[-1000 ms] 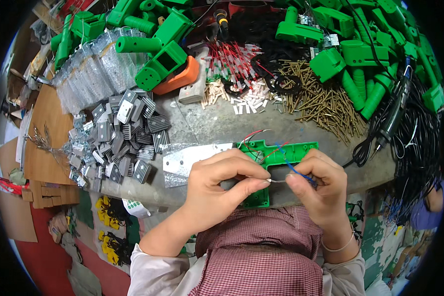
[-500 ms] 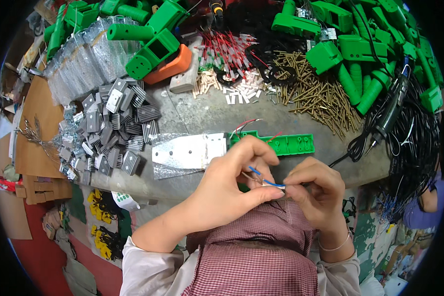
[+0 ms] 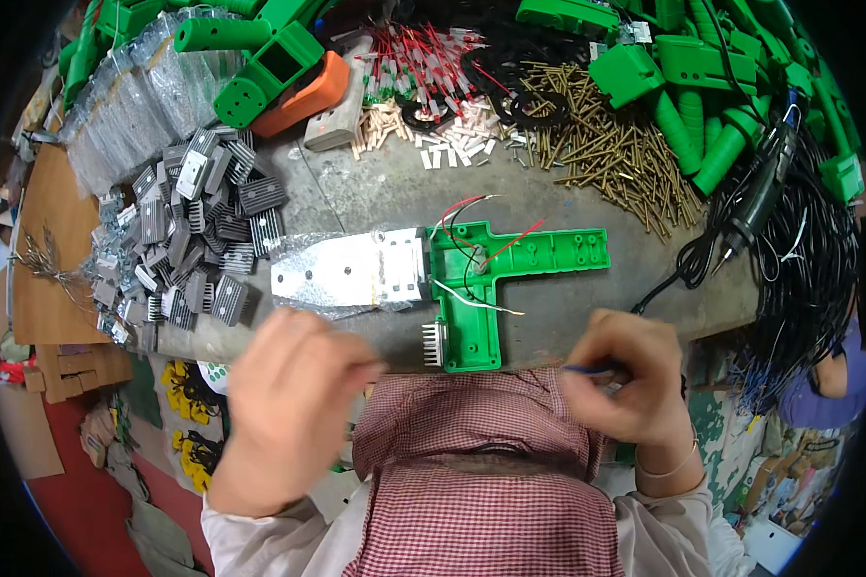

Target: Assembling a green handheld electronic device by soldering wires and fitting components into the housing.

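My right hand [image 3: 630, 380] is closed at the table's front edge, with a short blue wire [image 3: 592, 369] sticking out between thumb and fingers. Off to the left, my left hand [image 3: 293, 404] is raised with curled fingers, smeared by motion; whether it holds anything is unclear. Between them lies an open green plastic housing half [image 3: 470, 337], with red, white and black wires rising from it. A silvery metal plate [image 3: 385, 264], partly in clear wrap, joins the housing's left side. A small finned metal piece [image 3: 434, 344] sits at its lower left edge.
Grey finned blocks [image 3: 202, 207] are heaped on the left. Brass-coloured screws [image 3: 616, 144], white sleeves [image 3: 462, 144] and red-wired parts [image 3: 419, 67] lie at the back. On the right, a dark screwdriver-like tool [image 3: 755, 212] rests by black cables [image 3: 808, 279]. Green housings [image 3: 683, 58] pile up behind.
My hands have parted: the left moved left and down, away from the blue wire, while the right kept hold of it. The green housing is now uncovered. The whole view shifted slightly.
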The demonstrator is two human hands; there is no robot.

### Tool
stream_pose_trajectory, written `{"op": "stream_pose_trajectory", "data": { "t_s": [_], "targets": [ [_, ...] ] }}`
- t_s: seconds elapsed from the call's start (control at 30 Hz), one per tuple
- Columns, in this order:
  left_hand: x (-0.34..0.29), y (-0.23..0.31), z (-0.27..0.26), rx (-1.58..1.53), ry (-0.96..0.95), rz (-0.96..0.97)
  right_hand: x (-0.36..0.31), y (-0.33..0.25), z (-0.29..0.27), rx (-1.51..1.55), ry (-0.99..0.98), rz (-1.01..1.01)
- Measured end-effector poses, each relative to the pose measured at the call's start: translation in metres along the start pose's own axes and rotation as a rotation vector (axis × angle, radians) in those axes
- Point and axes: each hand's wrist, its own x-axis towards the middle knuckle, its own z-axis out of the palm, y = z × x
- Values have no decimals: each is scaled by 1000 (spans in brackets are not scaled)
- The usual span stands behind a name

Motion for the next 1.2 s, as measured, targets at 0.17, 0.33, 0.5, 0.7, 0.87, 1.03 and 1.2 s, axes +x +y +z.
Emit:
{"op": "stream_pose_trajectory", "data": {
  "t_s": [0.17,0.33,0.5,0.7,0.87,1.03,1.2],
  "targets": [
    [7,-2,1,-7,-60,70,18,0,22,485,286,279],
    [37,-7,57,-111,220,167,24,15,33,732,307,361],
    [33,-20,68,-489,147,3,26,12,37,607,272,431],
    [40,-18,72,-547,206,-7,31,4,31,540,241,394],
    [41,-17,72,-508,245,16,36,-5,29,494,207,396],
    [38,-17,70,-465,239,37,44,-10,28,245,193,344],
    [39,-19,74,-551,296,51,47,-14,21,187,122,447]
  ]
}}
